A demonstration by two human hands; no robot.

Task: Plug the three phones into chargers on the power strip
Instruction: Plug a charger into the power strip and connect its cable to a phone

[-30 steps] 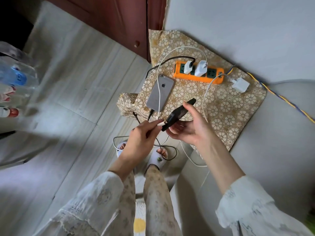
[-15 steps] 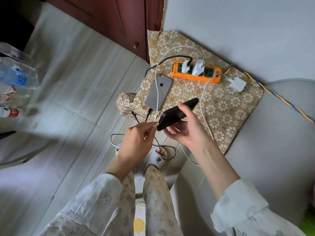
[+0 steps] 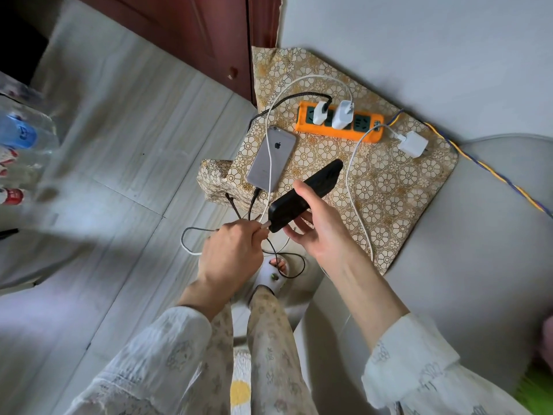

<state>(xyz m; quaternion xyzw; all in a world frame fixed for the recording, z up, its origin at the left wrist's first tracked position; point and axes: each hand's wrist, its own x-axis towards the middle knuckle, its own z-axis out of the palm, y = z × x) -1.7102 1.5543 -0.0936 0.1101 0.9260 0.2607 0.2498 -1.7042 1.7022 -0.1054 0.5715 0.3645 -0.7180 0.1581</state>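
I have the black phone held in my right hand, thumb over its upper face and fingers curled beneath, tilted with its bottom end toward me above the near edge of the floral cushion. My left hand pinches the white cable's plug right at the phone's port — touching it, though I cannot tell whether it is seated. To do this well, I judge I should keep the phone steady, line the plug up straight with the port rather than at an angle, and push along the phone's long axis until it stops; the cable looping below could drag sideways, so some slack helps.

The silver iPhone lies face down on the cushion with a black cable at its bottom end, beside the orange power strip, where two white chargers stand plugged in. A third white charger lies loose on the cushion, just off the strip's end. The third phone is not in view.

Compared with a second ago, the black phone has rolled from nearly edge-on to showing more of its back, and the plug tip, then just short of it, now meets the bottom edge.
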